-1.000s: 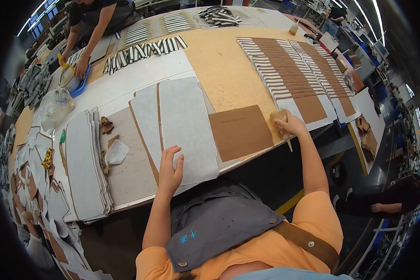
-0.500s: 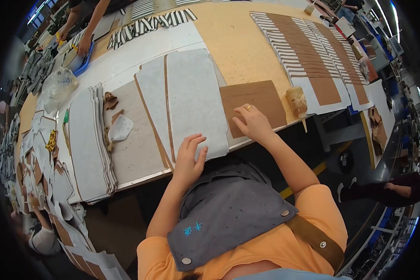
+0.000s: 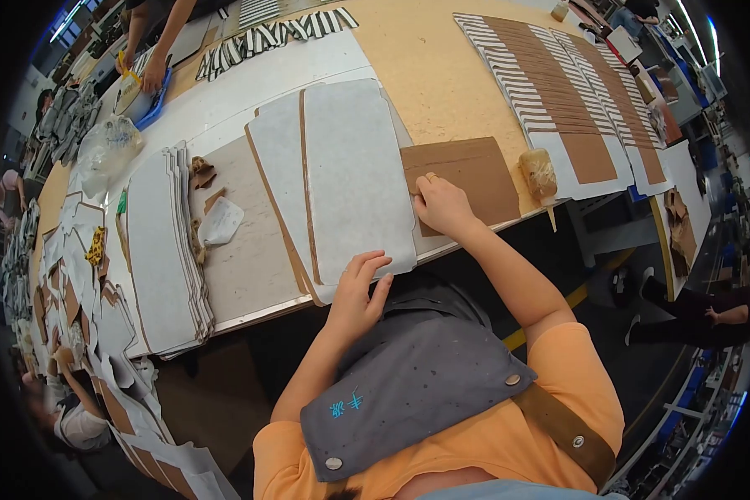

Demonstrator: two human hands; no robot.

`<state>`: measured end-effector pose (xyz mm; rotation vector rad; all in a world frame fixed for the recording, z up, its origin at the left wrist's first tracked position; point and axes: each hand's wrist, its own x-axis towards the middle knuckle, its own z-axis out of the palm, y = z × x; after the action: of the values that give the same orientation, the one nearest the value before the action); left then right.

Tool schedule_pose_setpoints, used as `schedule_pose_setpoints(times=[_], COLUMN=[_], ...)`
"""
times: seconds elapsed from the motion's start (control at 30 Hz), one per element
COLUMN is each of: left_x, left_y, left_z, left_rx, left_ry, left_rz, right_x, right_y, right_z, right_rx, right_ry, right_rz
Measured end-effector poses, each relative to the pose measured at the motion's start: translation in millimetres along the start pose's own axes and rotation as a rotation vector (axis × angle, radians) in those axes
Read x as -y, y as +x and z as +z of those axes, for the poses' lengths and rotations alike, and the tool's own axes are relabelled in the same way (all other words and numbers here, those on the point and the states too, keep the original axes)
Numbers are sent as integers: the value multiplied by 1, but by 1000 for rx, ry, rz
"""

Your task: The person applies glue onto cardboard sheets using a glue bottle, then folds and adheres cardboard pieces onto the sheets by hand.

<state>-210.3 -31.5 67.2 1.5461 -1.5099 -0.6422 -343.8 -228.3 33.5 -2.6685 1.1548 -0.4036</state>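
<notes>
A stack of white sheets with brown edges (image 3: 354, 158) lies fanned on the table in front of me. My left hand (image 3: 360, 293) is at its near edge, fingers apart and slightly bent, the fingertips on or just over the white surface. My right hand (image 3: 444, 207) is over a flat brown panel (image 3: 479, 171), beside the stack's right edge. Its fingers are curled in, and what the fingertips hold, if anything, is hidden. A squeeze bottle of yellowish glue (image 3: 538, 177) lies right of the panel, its nozzle jutting past the table edge.
Left are a pile of long white pieces (image 3: 165, 250), brown scraps (image 3: 202, 172) and a clear plastic bag (image 3: 108, 150). Striped brown-and-white panels (image 3: 571, 108) lie at the right, striped strips (image 3: 275, 42) at the back. Another person's hands (image 3: 152, 73) work by a blue tray (image 3: 158, 104).
My right hand has shifted left toward the stack's edge and its fingers have curled in. My left hand stays near the stack's front edge. The view has shifted slightly.
</notes>
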Motion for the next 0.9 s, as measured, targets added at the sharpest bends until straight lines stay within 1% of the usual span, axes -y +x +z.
schedule_pose_setpoints(times=[0.1,0.2,0.43,0.5,0.53,0.6,0.67,0.7,0.73,0.77,0.8,0.83,0.9], left_x=[0,-4,-2,-5,-6,4,-7,1,5,2,-5,-5,-9], left_y=[-2,3,0,-6,0,4,4,-6,-14,-21,-20,-15,1], left_z=[-2,-5,-2,-8,-12,-43,-68,-63,-42,-20,-10,-1,-12], left_rx=[22,40,59,-12,-58,-395,-565,-482,-245,-81,-20,-97,-70], left_ry=[5,12,-18,-135,-196,-239,-396,-327,0,-91,-137,-207,-118], left_rz=[-29,-42,-48,-61,-39,-180,-289,-380,-339,-214,-205,-224,-225], right_x=[-1,-6,-19,-24,-27,-30,-28,-31,-37,-40,-41,-37,-32], right_y=[0,1,5,6,5,6,4,6,5,5,5,5,5], right_z=[-5,-3,0,3,6,5,3,-1,6,11,14,9,4], right_rx=[17,-16,76,85,12,71,125,120,92,71,69,61,46], right_ry=[164,260,512,571,636,731,875,947,938,946,978,967,927], right_rz=[99,148,276,290,193,305,334,348,328,299,332,360,348])
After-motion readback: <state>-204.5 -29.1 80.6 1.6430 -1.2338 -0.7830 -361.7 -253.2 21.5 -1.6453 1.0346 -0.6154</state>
